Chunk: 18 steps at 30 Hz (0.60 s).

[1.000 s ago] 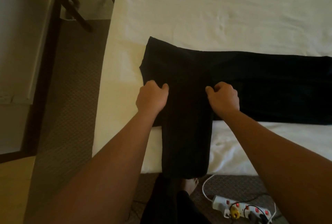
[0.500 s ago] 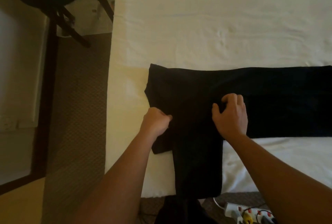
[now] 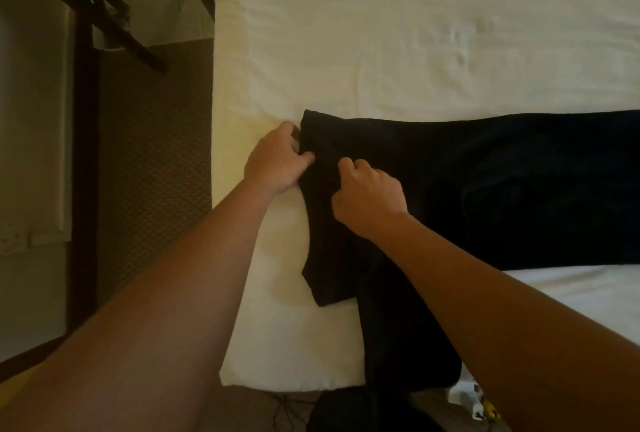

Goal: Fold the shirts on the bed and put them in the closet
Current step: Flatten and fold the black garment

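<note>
Black shirt (image 3: pixel 485 189) lies spread across the white bed (image 3: pixel 415 33), one part hanging over the near edge. From left: dark chair legs (image 3: pixel 114 26) stand on brown carpet (image 3: pixel 152 154) beside the bed; left hand (image 3: pixel 277 161) grips the shirt's left edge, fingers curled on the cloth. Right hand (image 3: pixel 369 197) is just beside it, fingers pinching a fold of the same shirt.
</note>
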Motion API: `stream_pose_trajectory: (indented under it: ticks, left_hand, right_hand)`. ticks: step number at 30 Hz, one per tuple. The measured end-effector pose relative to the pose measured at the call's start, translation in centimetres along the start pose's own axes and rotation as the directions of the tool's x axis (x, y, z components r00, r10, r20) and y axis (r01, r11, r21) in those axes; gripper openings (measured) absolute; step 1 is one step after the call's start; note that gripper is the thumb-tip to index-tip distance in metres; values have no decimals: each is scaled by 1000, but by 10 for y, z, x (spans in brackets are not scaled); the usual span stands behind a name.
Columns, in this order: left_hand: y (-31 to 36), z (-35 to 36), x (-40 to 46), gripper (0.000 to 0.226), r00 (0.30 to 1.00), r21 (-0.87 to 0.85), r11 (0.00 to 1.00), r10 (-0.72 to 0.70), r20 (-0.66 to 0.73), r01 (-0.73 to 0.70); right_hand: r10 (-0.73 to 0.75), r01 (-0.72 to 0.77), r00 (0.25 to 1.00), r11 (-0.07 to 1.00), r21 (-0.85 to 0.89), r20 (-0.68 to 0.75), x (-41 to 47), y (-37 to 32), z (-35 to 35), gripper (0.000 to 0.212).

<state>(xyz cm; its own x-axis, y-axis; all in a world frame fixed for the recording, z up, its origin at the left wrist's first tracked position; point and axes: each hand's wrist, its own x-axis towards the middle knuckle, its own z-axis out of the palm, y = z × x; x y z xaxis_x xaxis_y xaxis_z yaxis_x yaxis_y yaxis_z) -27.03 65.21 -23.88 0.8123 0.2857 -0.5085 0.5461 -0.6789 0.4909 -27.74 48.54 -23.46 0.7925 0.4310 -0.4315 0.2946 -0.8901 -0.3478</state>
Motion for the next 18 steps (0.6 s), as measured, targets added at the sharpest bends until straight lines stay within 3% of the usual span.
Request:
stream_pose_trajectory:
  ticks: [5,8,10,12,15,16,18]
  left_hand:
    - [1,1,6,6,986,-3,999,-53,-159,53]
    - [7,3,7,7,979,7,995,-100,-179,103]
    - [9,3,9,16,978,-32,991,-133,-161,129]
    - [12,-1,11,28,975,-162,975,-173,-137,150]
    - [20,-6,15,38,968,-348,919,-231,-93,186]
    - [23,-5,16,44,973,-333,924,-221,-67,187]
    - [23,0,20,55,982,-246,954,-186,-38,171]
  right_hand:
    - [-80,74,996,983,168,30,-1,9,-6,6]
    - [-106,66,968,982,175,226,-1,17,-11,11]
    - [-93,10,951,962,272,294,4,22,-16,16]
    - [-29,-45,987,893,448,158,10,27,-27,14]
    - [168,-64,958,914,401,-230,25,47,-41,21]
    - [220,-116,936,930,348,-276,30,56,-44,27]
    - [272,-220,936,948,230,-222,39,73,-47,39]
